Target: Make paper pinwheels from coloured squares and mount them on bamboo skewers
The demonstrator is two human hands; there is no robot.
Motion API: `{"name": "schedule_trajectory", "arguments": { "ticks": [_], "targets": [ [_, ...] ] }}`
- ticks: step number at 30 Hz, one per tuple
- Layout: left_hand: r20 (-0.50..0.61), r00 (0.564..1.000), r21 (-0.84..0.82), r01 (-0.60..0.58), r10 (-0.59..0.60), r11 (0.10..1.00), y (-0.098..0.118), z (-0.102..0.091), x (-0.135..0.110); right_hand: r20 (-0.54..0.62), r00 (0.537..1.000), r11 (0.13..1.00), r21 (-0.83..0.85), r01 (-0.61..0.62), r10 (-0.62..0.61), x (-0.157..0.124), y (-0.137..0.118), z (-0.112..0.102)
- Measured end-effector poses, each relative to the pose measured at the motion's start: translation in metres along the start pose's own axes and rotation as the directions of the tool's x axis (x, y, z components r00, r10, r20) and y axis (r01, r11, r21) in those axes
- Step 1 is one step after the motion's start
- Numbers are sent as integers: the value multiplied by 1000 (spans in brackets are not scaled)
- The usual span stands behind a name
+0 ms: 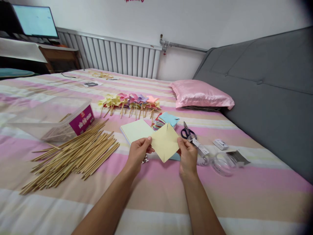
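Note:
A square of yellow paper point(165, 143) is stretched between my two hands, turned so its corners point up, down and sideways. Slits run inward from its top and bottom corners. My left hand point(138, 151) pinches the left corner and my right hand point(188, 155) pinches the right one. Behind the square lie a pad of pale paper point(137, 129) and a stack of coloured paper point(168, 120). Scissors point(187, 131) with dark handles rest just beyond my right hand. Small silvery pieces point(145, 159) show beside my left hand.
Many wooden sticks point(75, 156) lie at left by a clear plastic box point(80, 119). Finished paper pinwheels point(132, 100) lie in a row farther back. At right are a clear round container point(223, 163), a small white box point(220, 144) and a pink pillow point(201, 94).

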State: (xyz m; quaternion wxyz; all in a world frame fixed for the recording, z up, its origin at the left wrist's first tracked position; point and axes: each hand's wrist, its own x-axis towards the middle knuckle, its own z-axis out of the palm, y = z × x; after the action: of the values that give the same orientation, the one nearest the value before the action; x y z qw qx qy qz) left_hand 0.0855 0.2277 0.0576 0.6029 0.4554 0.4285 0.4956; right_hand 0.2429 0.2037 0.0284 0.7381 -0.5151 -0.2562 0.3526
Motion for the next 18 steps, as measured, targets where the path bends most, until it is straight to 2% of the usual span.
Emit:
{"name": "schedule_trajectory", "arguments": {
  "ticks": [6, 12, 18],
  "targets": [
    [-50, 995, -36, -83, 81, 996, 2, -2, 1, 15, 1000, 999, -33, 19, -19, 0, 1, 1],
    [133, 990, -138, -32, 51, 990, 1, 1, -3, 88, 995, 998, 43, -40, 36, -3, 2, 3],
    [174, 985, -125, 15, 7, 992, -3, 7, -10, 110, 993, 999, 0, -45, 45, -7, 3, 6]
  ]
}}
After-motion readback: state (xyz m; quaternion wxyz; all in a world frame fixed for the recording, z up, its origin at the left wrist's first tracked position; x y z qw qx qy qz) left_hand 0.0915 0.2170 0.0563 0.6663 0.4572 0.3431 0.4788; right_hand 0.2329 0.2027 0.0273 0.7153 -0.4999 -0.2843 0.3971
